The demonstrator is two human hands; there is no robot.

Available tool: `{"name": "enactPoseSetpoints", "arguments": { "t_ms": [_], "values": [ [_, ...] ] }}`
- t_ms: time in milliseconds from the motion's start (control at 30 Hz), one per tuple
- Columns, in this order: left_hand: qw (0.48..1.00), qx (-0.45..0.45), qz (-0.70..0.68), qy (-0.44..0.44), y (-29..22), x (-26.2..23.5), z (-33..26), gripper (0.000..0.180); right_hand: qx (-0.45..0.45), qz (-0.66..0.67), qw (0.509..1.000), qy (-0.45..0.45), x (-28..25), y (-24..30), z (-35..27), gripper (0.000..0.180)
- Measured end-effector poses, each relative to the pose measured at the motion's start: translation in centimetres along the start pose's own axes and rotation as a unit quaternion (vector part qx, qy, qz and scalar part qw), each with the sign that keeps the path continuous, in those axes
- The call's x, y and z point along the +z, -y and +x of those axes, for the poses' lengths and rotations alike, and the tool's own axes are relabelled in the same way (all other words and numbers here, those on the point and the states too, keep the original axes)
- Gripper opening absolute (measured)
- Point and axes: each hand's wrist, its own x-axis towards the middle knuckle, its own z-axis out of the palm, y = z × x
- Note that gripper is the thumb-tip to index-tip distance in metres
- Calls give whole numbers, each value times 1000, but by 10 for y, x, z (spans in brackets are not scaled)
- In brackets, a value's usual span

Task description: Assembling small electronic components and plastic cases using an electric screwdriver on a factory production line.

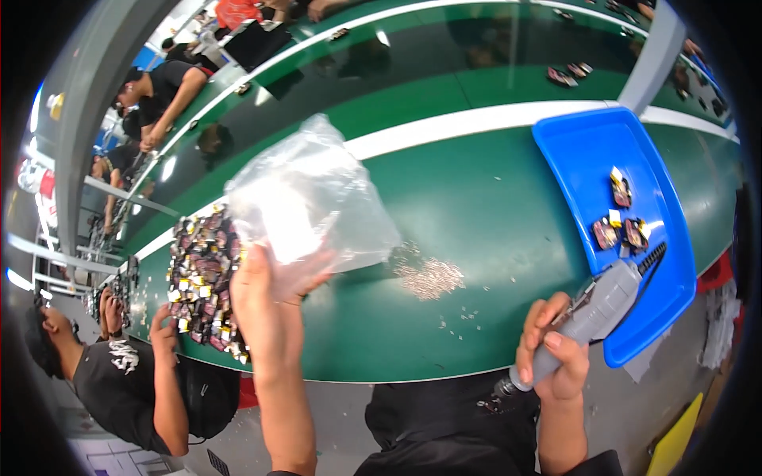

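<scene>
My left hand (266, 309) is closed on the lower edge of a clear plastic bag (317, 198), raised over the green worktable (508, 214). What the bag contains, if anything, I cannot make out through the glare. In my right hand (562, 361) is a grey electric screwdriver (599, 305), its tip pointing down and left past the table's front edge. Between the hands lies a heap of tiny copper-coloured screws (429, 274), with a few loose bits nearer me.
At the right a blue tray (583, 178) holds several small dark-and-yellow assemblies (621, 190). A big pile of similar assemblies (202, 285) lies left of my left hand. A co-worker (131, 389) sits at the left. Beyond a white rail runs a dark green conveyor (444, 71).
</scene>
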Motion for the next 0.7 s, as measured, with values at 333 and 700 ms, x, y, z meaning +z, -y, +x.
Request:
{"name": "enactPoseSetpoints", "arguments": {
  "t_ms": [333,700],
  "values": [
    [993,76,93,-3,-6,-6,4,45,-5,-10,1000,3,6,-3,8,26],
    [963,226,72,127,-194,-19,52,23,77,4,997,-27,6,14,-23,20]
  ]
}}
